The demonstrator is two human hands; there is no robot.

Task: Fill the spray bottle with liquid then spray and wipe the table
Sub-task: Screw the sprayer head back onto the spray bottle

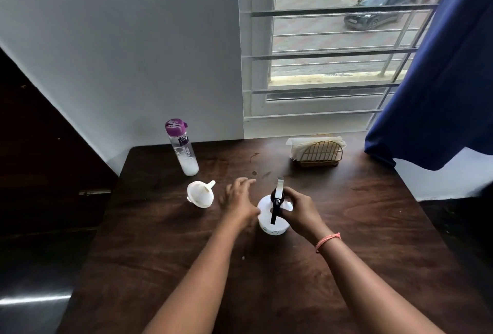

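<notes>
A white spray bottle (272, 223) stands upright near the middle of the dark wooden table (373, 227). Its black and grey spray head (277, 196) sits on top. My right hand (298, 209) is closed around the spray head at the bottle's neck. My left hand (240, 199) hovers just left of the bottle, fingers spread, blurred, holding nothing. A white funnel (200, 195) lies on its side to the left. Behind it stands a clear bottle with a purple lid (182, 148), with white liquid in its lower part.
A gold wire holder with paper napkins (317, 150) stands at the back right of the table. A blue curtain (440, 80) hangs at the right beside a barred window. The white wall runs along the table's back edge. Small stains (254, 165) mark the wood.
</notes>
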